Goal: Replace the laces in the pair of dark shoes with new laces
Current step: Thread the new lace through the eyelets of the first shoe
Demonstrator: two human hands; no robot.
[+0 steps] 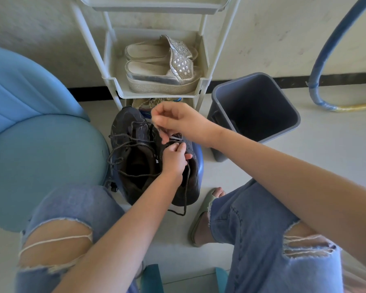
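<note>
Two dark shoes stand side by side on the floor between my knees. The left shoe (133, 151) has its grey speckled lace (123, 144) loosened and looped across its opening. My left hand (174, 158) rests on the right shoe (193, 178) and pinches its lace near the eyelets. Just above it, my right hand (173, 119) pinches a lace strand with curled fingers. A loose end of that lace (186, 197) trails down over the shoe's side to the floor.
A white shelf rack (114, 81) with silver platform sandals (163, 66) stands right behind the shoes. A grey bin (256, 108) is to the right, a blue chair (36, 134) to the left. My foot in a green slide (205, 216) is beside the right shoe.
</note>
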